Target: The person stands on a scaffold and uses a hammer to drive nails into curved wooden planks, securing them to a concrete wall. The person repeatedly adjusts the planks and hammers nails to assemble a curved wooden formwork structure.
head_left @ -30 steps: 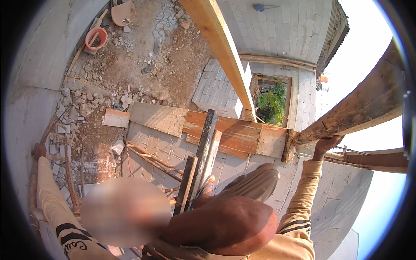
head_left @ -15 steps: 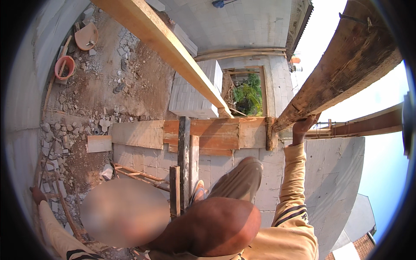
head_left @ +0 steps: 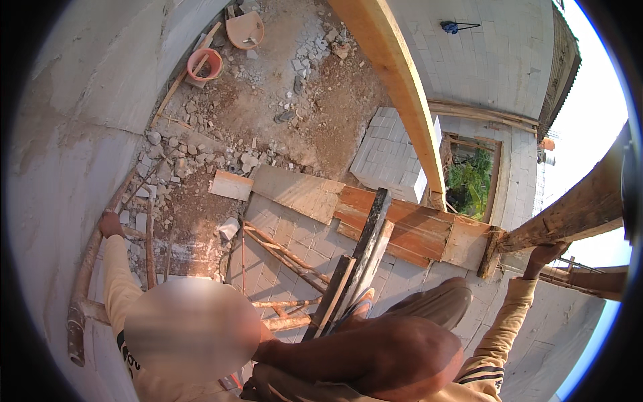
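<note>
My left hand [head_left: 112, 225] is closed around a rusty tube of a scaffold frame [head_left: 86, 268] beside the grey wall. On the far right my right hand [head_left: 546, 258] grips the underside of a thick, rough wooden beam [head_left: 569, 209], which slants up out of view; some of its fingers are hidden. Near that beam's lower end a short upright wood block [head_left: 491, 253] stands against the end of the boards [head_left: 395, 224] lying along the block wall. Below me are my bent knee [head_left: 422, 348] and a sandalled foot [head_left: 362, 303].
A long pale timber [head_left: 398, 74] slants down to the wall top. Dark upright posts [head_left: 355, 254] stand by my foot. Stacked blocks [head_left: 392, 151], rubble [head_left: 181, 157], a red bucket [head_left: 213, 61] and a pan [head_left: 245, 29] lie on the ground below. Plants show through a wall opening [head_left: 497, 177].
The view has swung left, so the scene sits further right and more of the left wall and scaffold frame shows. Both hands keep to their places, on frame and beam.
</note>
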Tool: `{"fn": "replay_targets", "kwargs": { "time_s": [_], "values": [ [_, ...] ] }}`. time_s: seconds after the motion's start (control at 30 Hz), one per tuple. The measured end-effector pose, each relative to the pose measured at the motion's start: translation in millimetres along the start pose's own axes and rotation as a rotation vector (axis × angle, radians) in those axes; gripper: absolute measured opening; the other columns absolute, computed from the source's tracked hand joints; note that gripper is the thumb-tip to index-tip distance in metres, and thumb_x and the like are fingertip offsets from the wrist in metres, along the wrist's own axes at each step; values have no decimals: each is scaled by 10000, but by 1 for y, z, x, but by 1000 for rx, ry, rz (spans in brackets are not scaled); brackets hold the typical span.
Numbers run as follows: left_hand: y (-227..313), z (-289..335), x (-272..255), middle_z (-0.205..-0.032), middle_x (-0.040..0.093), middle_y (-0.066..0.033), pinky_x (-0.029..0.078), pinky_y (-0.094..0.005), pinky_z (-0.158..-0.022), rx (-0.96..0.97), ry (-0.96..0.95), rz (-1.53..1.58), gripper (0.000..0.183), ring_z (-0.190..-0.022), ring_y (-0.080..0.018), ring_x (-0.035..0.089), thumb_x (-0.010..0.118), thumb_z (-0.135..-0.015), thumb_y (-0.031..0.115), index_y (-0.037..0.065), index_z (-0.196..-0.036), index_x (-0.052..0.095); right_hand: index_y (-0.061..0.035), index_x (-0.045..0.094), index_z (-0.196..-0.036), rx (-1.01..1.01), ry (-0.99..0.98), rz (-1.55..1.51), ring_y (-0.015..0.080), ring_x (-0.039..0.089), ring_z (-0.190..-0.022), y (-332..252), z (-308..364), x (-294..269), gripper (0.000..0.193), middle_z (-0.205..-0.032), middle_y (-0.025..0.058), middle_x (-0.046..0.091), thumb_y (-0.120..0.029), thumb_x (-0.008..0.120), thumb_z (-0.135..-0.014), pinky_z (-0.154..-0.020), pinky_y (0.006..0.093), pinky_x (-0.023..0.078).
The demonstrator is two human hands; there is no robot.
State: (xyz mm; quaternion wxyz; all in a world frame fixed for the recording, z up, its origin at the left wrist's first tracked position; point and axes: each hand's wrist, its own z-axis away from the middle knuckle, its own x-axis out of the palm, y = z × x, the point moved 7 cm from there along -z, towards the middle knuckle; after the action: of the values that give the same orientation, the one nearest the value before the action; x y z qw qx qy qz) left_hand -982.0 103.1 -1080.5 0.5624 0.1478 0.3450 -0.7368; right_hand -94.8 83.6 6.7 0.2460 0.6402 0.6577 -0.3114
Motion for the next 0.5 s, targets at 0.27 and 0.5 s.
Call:
{"fn": "replay_targets", "kwargs": {
  "time_s": [0.27, 0.5],
  "values": [
    [43, -13, 11, -1200, 765, -136, 664, -391, -838, 158, 70, -39, 253, -1060, -253, 789, 627, -1051, 121, 7, -1250, 735, -10, 230, -1707, -182, -75, -5, 375, 366, -1579, -55, 3, 55, 865, -1705, 212, 335, -571, 424, -1078, -1302, 530, 333],
    [137, -18, -115, -1377, 705, -216, 610, -478, -1020, 454, -120, 298, 636, -1203, -370, 737, 820, -849, 221, 52, -1435, 641, 30, 602, -1377, -329, -65, 218, 333, 600, -1240, -154, 1, 93, 813, -1316, 205, 639, -712, 483, -1066, -1079, 480, 452]
  ]
}}
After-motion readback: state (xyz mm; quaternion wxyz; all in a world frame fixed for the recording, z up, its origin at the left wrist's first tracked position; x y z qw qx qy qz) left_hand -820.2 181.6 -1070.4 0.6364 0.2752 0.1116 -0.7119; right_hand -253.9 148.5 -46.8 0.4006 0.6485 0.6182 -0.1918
